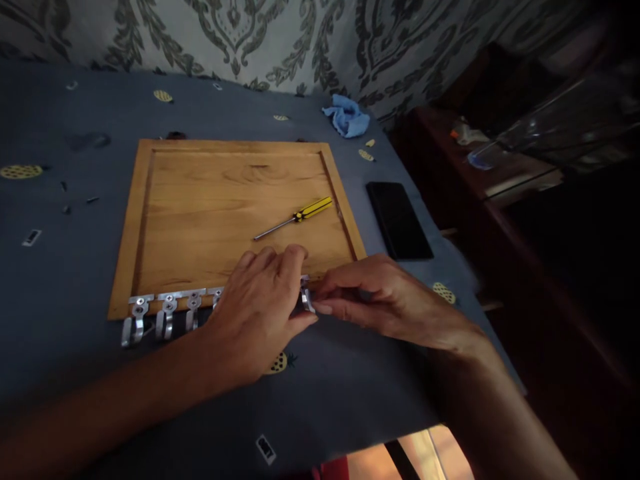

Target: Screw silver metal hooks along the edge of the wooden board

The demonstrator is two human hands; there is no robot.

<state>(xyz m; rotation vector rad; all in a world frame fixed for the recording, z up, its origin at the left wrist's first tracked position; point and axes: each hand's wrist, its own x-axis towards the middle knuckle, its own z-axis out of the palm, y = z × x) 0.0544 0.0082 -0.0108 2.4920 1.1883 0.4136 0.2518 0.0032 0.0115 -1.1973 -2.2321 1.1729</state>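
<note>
A wooden panel [240,187] with a raised frame lies flat. Along its front edge runs a metal hook rail [197,293], its silver hooks [133,327] jutting past the edge. My left hand [260,307] is closed over the rail, fingers on top and thumb low by the front, hiding part of it. Just right of that thumb, my right hand [380,297] pinches a silver hook [306,300] at the rail's right end; its fingertips partly cover the hook. On the panel behind my hands rests a screwdriver [297,217] with a yellow and black handle.
A black phone [400,220] lies right of the panel. Behind it is a crumpled blue cloth [347,117]. Small dark screws [93,199] are scattered on the grey-blue tablecloth [60,267] at left. The patterned wall stands behind; a dark red shelf [450,147] is at right.
</note>
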